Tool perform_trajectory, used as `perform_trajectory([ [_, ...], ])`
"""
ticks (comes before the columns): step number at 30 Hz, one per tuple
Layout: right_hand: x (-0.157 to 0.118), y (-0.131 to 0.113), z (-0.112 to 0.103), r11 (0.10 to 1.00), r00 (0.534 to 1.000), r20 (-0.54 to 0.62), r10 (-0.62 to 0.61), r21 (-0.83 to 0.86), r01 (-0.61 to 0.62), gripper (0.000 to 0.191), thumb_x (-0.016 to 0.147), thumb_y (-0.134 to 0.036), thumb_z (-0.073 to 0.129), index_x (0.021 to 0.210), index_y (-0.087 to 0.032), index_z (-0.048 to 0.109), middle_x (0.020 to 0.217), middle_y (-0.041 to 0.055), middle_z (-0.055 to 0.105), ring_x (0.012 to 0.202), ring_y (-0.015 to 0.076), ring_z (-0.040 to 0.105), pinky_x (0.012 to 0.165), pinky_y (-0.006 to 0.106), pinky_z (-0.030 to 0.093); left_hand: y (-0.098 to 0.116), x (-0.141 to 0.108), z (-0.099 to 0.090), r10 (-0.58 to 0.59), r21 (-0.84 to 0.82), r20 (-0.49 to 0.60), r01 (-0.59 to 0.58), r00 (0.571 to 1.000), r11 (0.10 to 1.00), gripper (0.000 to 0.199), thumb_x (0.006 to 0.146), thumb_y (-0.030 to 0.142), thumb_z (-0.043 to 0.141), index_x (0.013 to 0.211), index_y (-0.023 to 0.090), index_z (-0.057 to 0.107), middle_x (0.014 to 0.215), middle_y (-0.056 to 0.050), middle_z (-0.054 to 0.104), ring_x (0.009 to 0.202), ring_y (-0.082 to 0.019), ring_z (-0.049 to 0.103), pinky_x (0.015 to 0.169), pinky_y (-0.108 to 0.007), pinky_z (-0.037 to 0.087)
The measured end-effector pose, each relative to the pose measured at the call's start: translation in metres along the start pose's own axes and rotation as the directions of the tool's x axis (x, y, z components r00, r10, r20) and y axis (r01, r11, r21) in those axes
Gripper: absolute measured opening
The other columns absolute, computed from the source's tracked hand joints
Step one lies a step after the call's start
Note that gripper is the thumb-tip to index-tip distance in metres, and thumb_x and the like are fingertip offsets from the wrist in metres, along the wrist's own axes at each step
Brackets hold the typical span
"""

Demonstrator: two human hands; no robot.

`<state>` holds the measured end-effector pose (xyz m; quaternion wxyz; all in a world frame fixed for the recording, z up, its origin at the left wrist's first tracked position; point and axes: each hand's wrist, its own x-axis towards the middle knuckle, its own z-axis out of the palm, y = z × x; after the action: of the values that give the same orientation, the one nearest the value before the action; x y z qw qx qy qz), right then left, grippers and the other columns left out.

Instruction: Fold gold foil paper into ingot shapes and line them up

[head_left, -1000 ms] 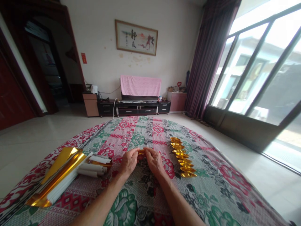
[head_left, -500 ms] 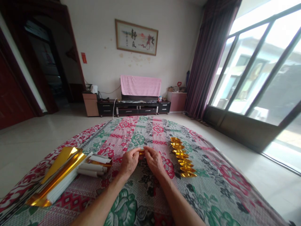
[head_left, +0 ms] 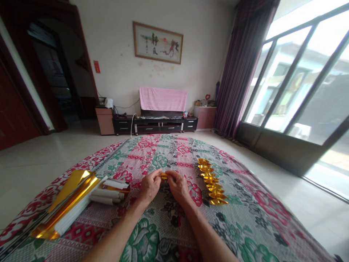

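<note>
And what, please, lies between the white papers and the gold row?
In the head view: the left hand and right hand, holding a gold piece, over cloth.

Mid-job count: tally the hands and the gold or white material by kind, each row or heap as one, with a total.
Left hand and right hand: 2
Gold piece held between them: 1
Row of folded gold pieces, on the right: 1
Heap of gold and white sheets, on the left: 1
Total: 5

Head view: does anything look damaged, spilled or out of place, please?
Yes: brownish patches mark the wall below the framed picture, unlike the pale surface around them. The framed picture looks slanted, though this may be distortion. Nothing looks spilled around the gold pieces.
</note>
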<state>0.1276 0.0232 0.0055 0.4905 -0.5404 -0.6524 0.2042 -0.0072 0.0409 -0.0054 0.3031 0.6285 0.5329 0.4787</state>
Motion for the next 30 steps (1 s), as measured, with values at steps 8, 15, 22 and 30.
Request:
perform_trajectory([
  [8,-0.001,-0.001,0.000,0.999,1.000,-0.003,0.024,0.030,-0.024,0.028,0.076,-0.023,0.043,0.088,-0.019,0.069,0.068,-0.0006,0.066,0.056,0.0117,0.055,0.055,0.020,0.040,0.003,0.000,0.000,-0.023,-0.030,0.071,0.025,0.997,0.999,0.033,0.074,0.019,0.046,0.100,0.018,0.068,0.093,-0.004,0.071,0.086,-0.018,0.066,0.082,-0.028,0.052],
  [15,0.000,0.000,-0.001,0.997,0.999,-0.004,0.040,0.067,-0.040,0.029,0.074,-0.024,0.043,0.082,-0.018,0.070,0.062,-0.0010,0.064,0.054,0.0110,0.052,0.053,0.019,0.038,0.012,-0.002,-0.004,-0.054,0.003,0.011,0.054,0.998,0.999,0.032,0.069,0.022,0.048,0.091,0.016,0.070,0.092,-0.004,0.072,0.089,-0.019,0.065,0.084,-0.028,0.051],
  [22,0.001,-0.001,-0.002,0.996,0.998,-0.015,0.069,0.060,-0.068,0.031,0.073,-0.024,0.043,0.082,-0.018,0.072,0.061,-0.0007,0.065,0.053,0.0118,0.054,0.053,0.020,0.039,0.007,-0.001,-0.004,-0.051,0.014,0.030,0.051,0.998,0.999,0.034,0.070,0.025,0.047,0.093,0.015,0.071,0.080,-0.003,0.073,0.074,-0.017,0.065,0.072,-0.026,0.052],
  [30,0.000,-0.001,-0.004,0.995,0.999,0.012,0.046,0.083,-0.047,0.033,0.076,-0.028,0.044,0.086,-0.017,0.073,0.062,0.0001,0.066,0.053,0.0120,0.054,0.052,0.019,0.039,0.011,-0.004,-0.004,-0.035,0.101,0.014,0.033,0.999,0.994,0.035,0.073,0.027,0.045,0.095,0.017,0.070,0.083,-0.003,0.073,0.072,-0.016,0.065,0.068,-0.025,0.051],
])
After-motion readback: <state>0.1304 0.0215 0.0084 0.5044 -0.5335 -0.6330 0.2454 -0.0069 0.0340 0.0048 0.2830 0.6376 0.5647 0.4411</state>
